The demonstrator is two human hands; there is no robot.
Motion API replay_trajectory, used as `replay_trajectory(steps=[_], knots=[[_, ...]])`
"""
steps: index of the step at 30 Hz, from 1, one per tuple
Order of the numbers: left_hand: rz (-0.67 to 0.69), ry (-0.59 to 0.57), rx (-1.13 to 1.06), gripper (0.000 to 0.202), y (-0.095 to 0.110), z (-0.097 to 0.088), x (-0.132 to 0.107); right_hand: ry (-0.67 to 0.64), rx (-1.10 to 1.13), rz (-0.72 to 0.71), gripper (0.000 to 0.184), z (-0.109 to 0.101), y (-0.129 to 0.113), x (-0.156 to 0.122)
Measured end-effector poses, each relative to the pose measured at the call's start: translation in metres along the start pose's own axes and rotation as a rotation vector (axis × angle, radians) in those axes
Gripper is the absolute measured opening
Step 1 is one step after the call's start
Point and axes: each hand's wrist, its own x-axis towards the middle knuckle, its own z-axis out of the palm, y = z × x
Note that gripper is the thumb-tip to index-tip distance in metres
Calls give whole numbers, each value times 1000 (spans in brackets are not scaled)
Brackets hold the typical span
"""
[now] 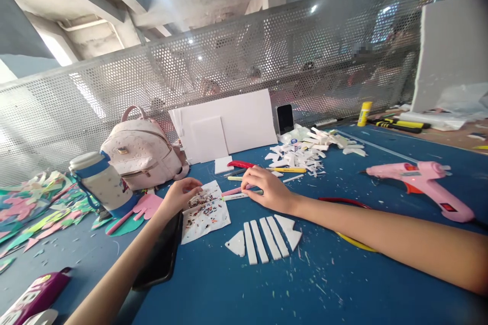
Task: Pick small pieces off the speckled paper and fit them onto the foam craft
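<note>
My left hand (182,195) hovers at the left edge of a creased white paper sheet (206,223) strewn with small dark and coloured shavings. Its thumb and forefinger are bent, a gap between them; nothing shows in them. My right hand (269,189) is closed over a white pen (233,196), beside a pink pen (238,189); its palm hides part of both. Nearer me lie white foam pieces in a fish-bone row: a rounded triangle (236,244), several strips (259,241) and a notched tail (290,232). A dark phone (158,259) rests under my left forearm.
A pink glue gun (423,177) lies at right. White foam scraps (305,152), a yellow cutter (290,169) and a red-handled tool (240,164) are behind my right hand. A tumbler (101,183), pink backpack (141,150), coloured scraps (38,208) and purple case (41,294) stand left.
</note>
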Motion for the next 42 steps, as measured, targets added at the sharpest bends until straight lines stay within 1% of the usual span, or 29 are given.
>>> replay_trajectory(steps=[2,4,11,18,20,25,34,42], knots=[[-10,-31,13,25,-10,1,2,-1,4,12,6,0,1,0],[-6,-59,42,21,-12,2,1,-5,5,19,6,0,1,0],[38,-111,144,20,7,2,-7,-10,2,15,6,0,2,-1],[132,-142,187,15,12,0,-9,-17,17,12,5,1,2,0],[140,-153,198,13,13,1,-9,-19,20,11,5,1,2,0],[126,-149,206,14,13,5,-9,-35,30,16,7,1,2,0],[153,-103,222,13,4,11,-7,-32,21,16,6,1,2,-1],[157,-89,268,15,-3,15,-5,-32,28,16,6,0,2,-1]])
